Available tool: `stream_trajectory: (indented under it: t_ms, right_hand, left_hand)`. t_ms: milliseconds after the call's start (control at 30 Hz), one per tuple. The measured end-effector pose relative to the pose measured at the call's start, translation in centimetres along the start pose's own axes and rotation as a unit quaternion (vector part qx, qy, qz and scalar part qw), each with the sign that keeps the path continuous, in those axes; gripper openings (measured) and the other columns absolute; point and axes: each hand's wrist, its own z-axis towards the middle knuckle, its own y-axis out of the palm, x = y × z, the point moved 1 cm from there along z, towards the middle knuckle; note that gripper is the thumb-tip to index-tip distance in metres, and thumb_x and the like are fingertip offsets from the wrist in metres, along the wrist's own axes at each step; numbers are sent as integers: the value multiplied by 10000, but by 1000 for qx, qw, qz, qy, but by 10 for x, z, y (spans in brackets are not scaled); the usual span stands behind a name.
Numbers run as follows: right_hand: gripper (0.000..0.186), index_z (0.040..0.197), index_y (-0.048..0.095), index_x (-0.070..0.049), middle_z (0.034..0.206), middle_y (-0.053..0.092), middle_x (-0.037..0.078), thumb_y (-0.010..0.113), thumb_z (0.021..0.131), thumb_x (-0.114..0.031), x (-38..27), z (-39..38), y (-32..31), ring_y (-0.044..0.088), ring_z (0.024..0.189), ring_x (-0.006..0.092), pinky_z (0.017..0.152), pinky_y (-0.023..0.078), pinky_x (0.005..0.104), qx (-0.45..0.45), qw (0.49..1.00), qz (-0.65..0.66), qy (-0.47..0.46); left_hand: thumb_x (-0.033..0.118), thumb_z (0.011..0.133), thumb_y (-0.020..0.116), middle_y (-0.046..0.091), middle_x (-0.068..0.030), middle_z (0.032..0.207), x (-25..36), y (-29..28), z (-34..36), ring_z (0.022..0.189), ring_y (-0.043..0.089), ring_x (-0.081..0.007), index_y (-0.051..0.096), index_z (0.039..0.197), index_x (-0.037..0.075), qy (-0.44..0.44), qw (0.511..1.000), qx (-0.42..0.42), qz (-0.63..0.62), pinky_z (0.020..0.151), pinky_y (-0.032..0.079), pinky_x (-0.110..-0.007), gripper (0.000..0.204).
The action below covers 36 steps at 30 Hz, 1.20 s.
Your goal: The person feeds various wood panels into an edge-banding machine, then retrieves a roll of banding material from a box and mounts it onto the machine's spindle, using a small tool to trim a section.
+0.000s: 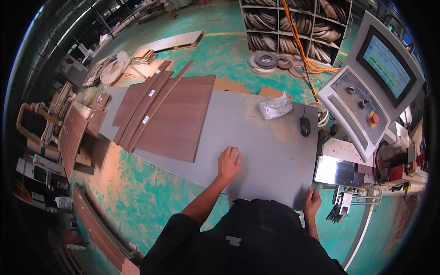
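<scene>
My left hand [229, 163] rests on the grey tabletop [261, 156], fingers stretched out and nothing held. To its left lie brown wood-grain panels [178, 119], a large one with several narrow strips [149, 103] on and beside it, some bearing small white labels. My right hand [312, 204] is at the table's near right corner, its fingers curled round the edge; part of the grip is hidden.
A white plastic packet [276, 107] and a black mouse [305, 126] sit on the table's far right. Beyond the right edge stands a control panel [362, 98] with a screen and red button. Shelves of edging rolls [293, 32] stand behind; stacked boards [71, 137] are at left.
</scene>
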Motion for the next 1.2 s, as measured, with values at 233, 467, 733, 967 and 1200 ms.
stream_trajectory:
  t_ms: [233, 467, 733, 967, 1200]
  right_hand:
    - [426, 830, 614, -14, 640, 581, 39, 642, 1128, -317, -73, 15, 103, 545, 576, 111, 557, 431, 307, -71, 994, -65, -55]
    - [415, 870, 656, -6, 646, 674, 90, 641, 1112, -343, -124, -32, 189, 652, 602, 154, 597, 506, 342, -124, 987, -101, -17]
    - [385, 901, 688, 2, 683, 727, 112, 659, 1092, -331, -129, -60, 211, 716, 610, 200, 603, 553, 364, -124, 979, -160, 24]
    - [399, 901, 682, -16, 661, 716, 128, 652, 1084, -370, -134, -68, 209, 724, 608, 278, 615, 542, 409, -72, 984, -160, 18]
    - [400, 883, 678, 0, 630, 658, 120, 666, 1082, -347, -109, -71, 214, 659, 574, 223, 583, 506, 390, -39, 980, -191, -28]
  left_hand:
    - [190, 993, 679, 658, -225, 1142, -235, -124, -15, 1066, 633, -473, 655, 1214, 35, -141, 970, 135, 142, 894, 504, -568, 271]
    - [282, 1023, 673, 646, -248, 1371, -445, -200, 28, 1251, 615, -464, 582, 1469, -19, -206, 931, 126, 273, 1063, 469, -595, 545]
    - [410, 1011, 717, 607, -247, 1412, -562, -228, 87, 1331, 573, -423, 562, 1514, 1, -258, 910, 49, 322, 1125, 406, -617, 666]
    - [462, 997, 744, 624, -285, 1257, -541, -219, 92, 1245, 582, -465, 650, 1253, -56, -223, 928, 33, 296, 1057, 449, -581, 585]
    - [547, 1146, 531, 738, -201, 918, -477, -227, 69, 825, 736, -263, 693, 1055, -55, -397, 901, -96, -146, 712, 569, -416, 629]
